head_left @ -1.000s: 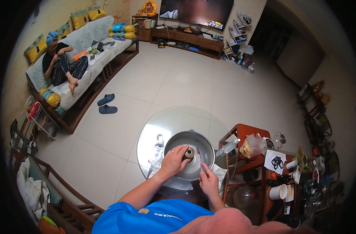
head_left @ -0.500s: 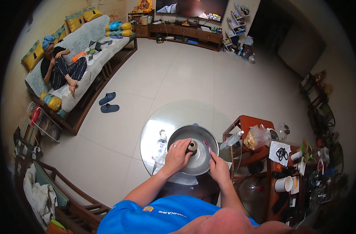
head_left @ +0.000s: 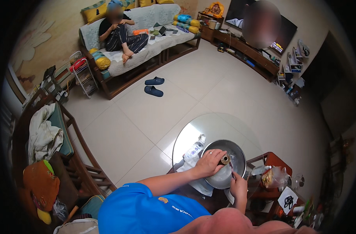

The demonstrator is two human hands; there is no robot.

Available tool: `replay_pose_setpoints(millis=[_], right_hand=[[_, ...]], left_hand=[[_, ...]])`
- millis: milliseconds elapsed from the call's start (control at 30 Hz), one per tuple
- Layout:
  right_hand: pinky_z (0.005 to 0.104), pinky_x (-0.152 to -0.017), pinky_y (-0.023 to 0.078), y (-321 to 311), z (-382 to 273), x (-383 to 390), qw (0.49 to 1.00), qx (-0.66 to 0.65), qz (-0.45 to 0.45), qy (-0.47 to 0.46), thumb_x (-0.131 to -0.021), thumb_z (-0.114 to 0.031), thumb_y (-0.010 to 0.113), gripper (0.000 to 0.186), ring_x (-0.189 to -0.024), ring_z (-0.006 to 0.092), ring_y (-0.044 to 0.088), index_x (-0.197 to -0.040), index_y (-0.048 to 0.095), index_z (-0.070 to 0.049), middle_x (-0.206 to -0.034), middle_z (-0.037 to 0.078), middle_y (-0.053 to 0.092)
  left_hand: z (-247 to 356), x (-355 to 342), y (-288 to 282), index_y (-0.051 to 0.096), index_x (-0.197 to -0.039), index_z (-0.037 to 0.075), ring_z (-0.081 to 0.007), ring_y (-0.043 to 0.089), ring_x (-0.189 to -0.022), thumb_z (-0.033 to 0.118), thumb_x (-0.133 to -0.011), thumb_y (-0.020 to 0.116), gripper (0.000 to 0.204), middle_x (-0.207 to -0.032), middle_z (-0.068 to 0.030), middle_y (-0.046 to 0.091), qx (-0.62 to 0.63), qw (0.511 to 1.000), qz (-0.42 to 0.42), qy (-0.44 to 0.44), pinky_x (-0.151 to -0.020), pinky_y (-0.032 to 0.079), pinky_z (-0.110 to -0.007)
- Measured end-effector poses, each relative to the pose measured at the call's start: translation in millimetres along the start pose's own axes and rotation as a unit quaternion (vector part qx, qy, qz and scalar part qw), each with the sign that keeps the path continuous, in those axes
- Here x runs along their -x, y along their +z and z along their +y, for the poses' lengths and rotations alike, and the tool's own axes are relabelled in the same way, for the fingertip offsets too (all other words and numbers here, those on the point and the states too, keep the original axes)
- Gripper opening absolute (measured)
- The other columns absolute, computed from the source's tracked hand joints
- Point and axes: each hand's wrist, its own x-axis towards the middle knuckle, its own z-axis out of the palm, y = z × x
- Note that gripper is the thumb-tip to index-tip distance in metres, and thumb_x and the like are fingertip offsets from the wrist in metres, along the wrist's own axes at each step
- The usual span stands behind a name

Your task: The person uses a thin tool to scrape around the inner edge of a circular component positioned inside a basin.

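Note:
A round metal basin (head_left: 237, 155) rests on the glass-topped round table (head_left: 186, 146). Over its left part, my left hand (head_left: 210, 163) is wrapped around a brown, short cylindrical part (head_left: 225, 159) with a round hole in its end. My right hand (head_left: 239, 188) grips a slim pink toothbrush-like tool (head_left: 231, 167) at the basin's near right side. The tool's tip is close to the cylinder; whether they touch I cannot tell. Pale cloth or plastic (head_left: 189, 163) lies left of the basin, beside a printed bottle-like package (head_left: 197, 145).
To the right stands a reddish-brown stool (head_left: 278, 159) with a clear plastic bag of food (head_left: 275, 177) and a clear bottle (head_left: 260, 170). A person (head_left: 121, 37) sits on the far sofa (head_left: 146, 58). Blue slippers (head_left: 153, 91) lie on the floor; a wooden chair (head_left: 84, 152) is at left.
The view has swung left, so the basin and hands appear farther right and lower. The tool has come closer to the cylinder. Both hands keep their holds.

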Motion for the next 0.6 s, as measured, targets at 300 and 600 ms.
replay_pose_setpoints(millis=[300,600], right_hand=[[0.0405,-0.085,0.055,0,-13,9,0.996,-0.076,0.035,0.03,-0.092,-0.007,0.06,0.04,-0.096,0.0354,0.074,-0.131,0.066,-0.004,-0.105,0.027,0.072],[0.044,-0.089,0.054,10,0,7,0.996,-0.084,0.011,-0.02,-0.094,-0.008,0.055,0.039,-0.1,0.0399,0.072,-0.132,0.064,-0.001,-0.108,0.028,0.071]], left_hand=[[0,2,-2,0.05,-0.141,0.002,-0.0365,0.054,-0.125,0.019,-0.081,0.078,0.068,-0.132,-0.0178,0.055,-0.012,1.0,-0.002,0.0,-0.108,0.041,-0.046],[0,-2,-3,0.05,-0.14,0.001,-0.0356,0.055,-0.125,0.018,-0.081,0.077,0.067,-0.131,-0.0186,0.058,-0.003,1.0,-0.014,0.008,-0.109,0.04,-0.046]])
